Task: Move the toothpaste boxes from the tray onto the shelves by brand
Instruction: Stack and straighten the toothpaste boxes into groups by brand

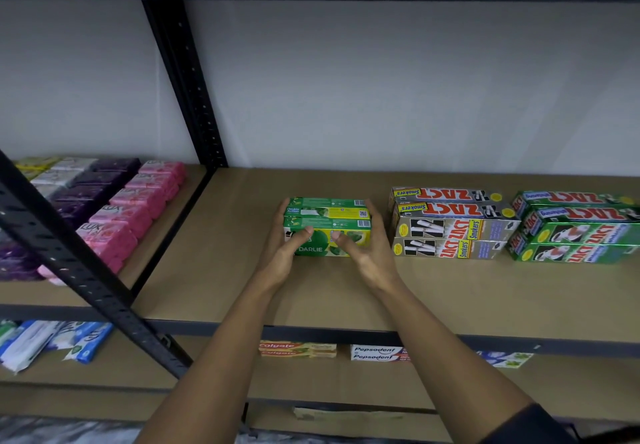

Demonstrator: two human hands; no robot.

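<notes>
**Darlie stack on the brown shelf, both hands on it**

Nearest the camera, the lower shelf has Colgate boxes [298,349] and Pepsodent boxes [375,353] lying flat. Above it is the brown shelf board [242,298] in a black metal rack. The Darlie boxes [327,225] sit stacked mid-board. The left hand [280,253] grips the left end and the right hand [370,249] the right end, with both thumbs on the front face. Zact boxes [450,225] are near on the right, Lux soap bars [121,222] are off left, and there's a white wall [381,80] behind.

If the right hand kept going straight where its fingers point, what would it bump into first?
The right hand already holds the Darlie boxes, so it would push them. Behind them looks like bare shelf, then the white wall, though depth is unclear.
</notes>
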